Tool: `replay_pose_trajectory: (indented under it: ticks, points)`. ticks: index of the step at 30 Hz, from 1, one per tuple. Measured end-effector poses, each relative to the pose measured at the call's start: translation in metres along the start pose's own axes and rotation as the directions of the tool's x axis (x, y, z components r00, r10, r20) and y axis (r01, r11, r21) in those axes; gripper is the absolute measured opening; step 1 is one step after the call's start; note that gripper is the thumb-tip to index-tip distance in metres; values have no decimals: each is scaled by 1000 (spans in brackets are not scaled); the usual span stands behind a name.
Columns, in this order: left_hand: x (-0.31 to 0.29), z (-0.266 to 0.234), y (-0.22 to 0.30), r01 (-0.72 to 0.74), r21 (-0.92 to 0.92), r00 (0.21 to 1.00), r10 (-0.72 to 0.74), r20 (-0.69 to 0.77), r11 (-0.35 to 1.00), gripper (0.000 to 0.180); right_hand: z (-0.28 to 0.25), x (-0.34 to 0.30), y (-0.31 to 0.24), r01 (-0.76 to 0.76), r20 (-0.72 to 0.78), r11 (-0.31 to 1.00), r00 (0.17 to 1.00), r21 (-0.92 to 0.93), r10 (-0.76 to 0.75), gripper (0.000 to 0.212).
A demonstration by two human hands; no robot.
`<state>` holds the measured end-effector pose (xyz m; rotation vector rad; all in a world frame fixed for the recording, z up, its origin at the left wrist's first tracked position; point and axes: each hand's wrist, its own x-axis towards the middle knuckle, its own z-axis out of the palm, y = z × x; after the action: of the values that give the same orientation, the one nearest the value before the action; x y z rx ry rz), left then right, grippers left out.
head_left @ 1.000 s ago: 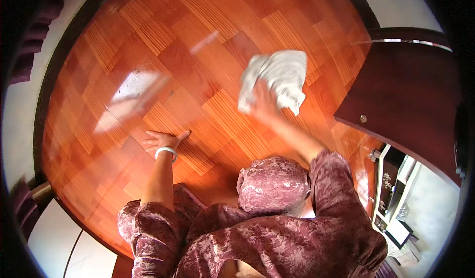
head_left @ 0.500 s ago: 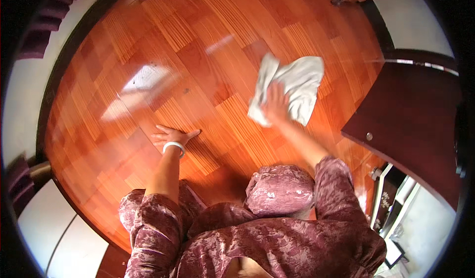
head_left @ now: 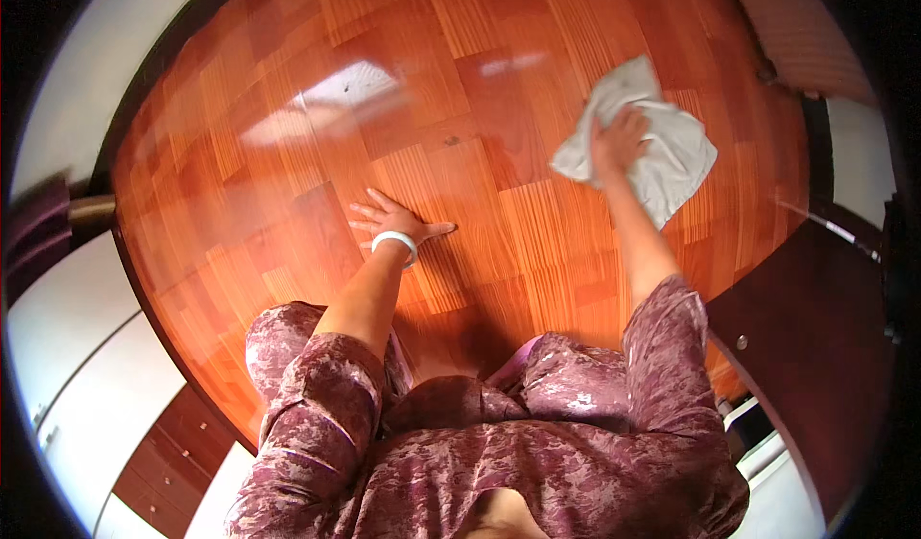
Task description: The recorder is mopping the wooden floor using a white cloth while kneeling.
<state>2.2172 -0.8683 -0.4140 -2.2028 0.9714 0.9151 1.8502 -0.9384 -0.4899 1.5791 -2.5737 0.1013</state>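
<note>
On the wooden floor (head_left: 403, 280) to the right lies a pale grey-white cloth (head_left: 683, 160), spread out in uneven folds. My right hand (head_left: 622, 144) presses down on its left part, closed on the fabric, with the fingers a little blurred. My arm on that side reaches far out from the body. Well to the left, my left hand (head_left: 395, 221) is open, palm down on the bare boards, fingers spread. A white bangle (head_left: 395, 244) circles that wrist. Nothing is in the left hand.
A dark brown furniture panel (head_left: 806, 328) with a small round knob stands at the right. Beyond the cloth, a brownish piece of furniture (head_left: 806, 31) borders the floor. White cabinet doors (head_left: 91, 338) and reddish-brown drawers (head_left: 177, 453) stand at the lower left.
My right hand and the cloth have moved up and to the right in the picture. The whole view has shifted too; my left hand still rests on the floor.
</note>
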Motion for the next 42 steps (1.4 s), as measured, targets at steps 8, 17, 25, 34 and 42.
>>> replay_pose_trajectory:
  ticks: [8, 17, 25, 34, 42]
  points:
    - [-1, -16, -14, -37, -63, 999, 38, 21, 997, 169, -62, -124, -161, 682, 149, 591, 592, 431, -792, 74]
    - [13, -14, -19, -29, -71, 996, 35, 79, 997, 166, -57, -183, -118, 685, 250, 585, 533, 434, -809, 73]
    - [7, -15, -9, -83, -98, 990, 93, 102, 992, 158, -56, -127, -186, 625, 225, 717, 685, 308, -693, 69]
    - [8, -21, -26, -48, -97, 992, 58, 109, 994, 158, -86, -199, -132, 677, 261, 603, 547, 422, -796, 66]
    - [16, -10, -22, -53, -86, 992, 62, 111, 995, 152, -74, -184, -171, 627, 238, 704, 667, 333, -706, 64]
